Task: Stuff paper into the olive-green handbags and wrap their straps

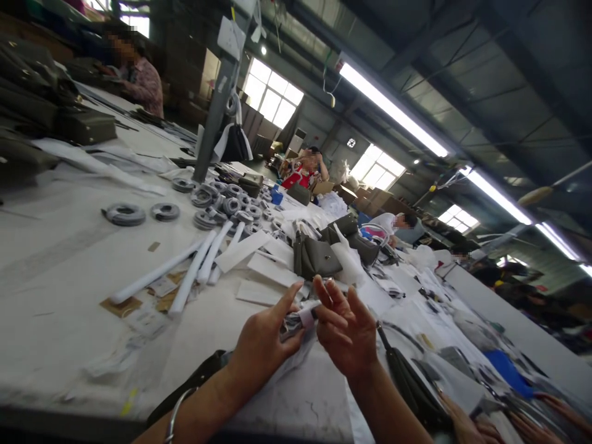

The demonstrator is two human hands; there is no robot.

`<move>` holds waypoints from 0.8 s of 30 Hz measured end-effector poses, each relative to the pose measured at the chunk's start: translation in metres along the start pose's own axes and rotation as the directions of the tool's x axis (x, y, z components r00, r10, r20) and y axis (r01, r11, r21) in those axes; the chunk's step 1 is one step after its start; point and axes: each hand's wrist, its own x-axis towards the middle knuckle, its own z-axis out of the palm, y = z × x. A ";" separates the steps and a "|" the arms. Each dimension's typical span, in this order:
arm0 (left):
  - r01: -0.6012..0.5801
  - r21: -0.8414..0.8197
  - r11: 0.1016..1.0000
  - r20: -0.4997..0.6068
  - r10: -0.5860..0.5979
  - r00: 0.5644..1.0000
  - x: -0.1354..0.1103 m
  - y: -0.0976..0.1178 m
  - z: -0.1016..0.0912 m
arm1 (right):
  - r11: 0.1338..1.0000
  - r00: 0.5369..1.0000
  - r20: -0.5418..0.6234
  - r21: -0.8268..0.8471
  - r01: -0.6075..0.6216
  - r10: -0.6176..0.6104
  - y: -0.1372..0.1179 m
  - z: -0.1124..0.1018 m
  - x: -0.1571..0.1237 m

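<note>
My left hand is closed around a small coiled grey strap with a pale wrap around it. Thumb and fingers pinch the coil from both sides, so part of it is hidden. Close by on the right, my right hand has its fingers apart, and its lowest finger reaches to the pale wrap's edge. Whether that finger touches the wrap I cannot tell. Just beyond both hands stands a dark olive handbag. Another dark bag lies partly behind my left forearm.
Several grey coils are heaped on the white table. White rolls and flat white pieces lie left of the handbag. A dark bag is beside my right forearm. Another person's hand shows at lower right; a post rises behind.
</note>
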 end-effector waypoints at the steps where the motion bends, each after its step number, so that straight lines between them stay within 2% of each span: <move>1: 0.004 0.001 1.000 -0.002 -0.004 1.000 0.000 0.000 0.000 | 0.999 1.000 -0.014 -0.035 0.002 -0.003 0.001 0.001 -0.001; 6: 0.037 0.011 0.999 0.019 -0.037 0.999 0.000 0.001 -0.001 | 0.989 0.998 -0.048 -0.144 0.021 -0.028 0.012 0.000 -0.007; 16: 0.060 -0.019 0.998 0.047 -0.059 0.997 -0.001 0.001 0.002 | 0.936 0.993 0.062 -0.333 0.114 -0.099 0.032 -0.013 -0.005; 21: 0.033 0.000 0.999 0.056 -0.033 0.998 0.001 0.003 -0.002 | 0.930 0.992 0.026 -0.345 0.126 -0.125 0.037 -0.019 -0.006; 24: 0.006 -0.050 0.999 0.044 -0.003 0.999 0.003 0.005 -0.004 | 0.943 0.991 -0.003 -0.308 0.123 -0.131 0.038 -0.022 -0.009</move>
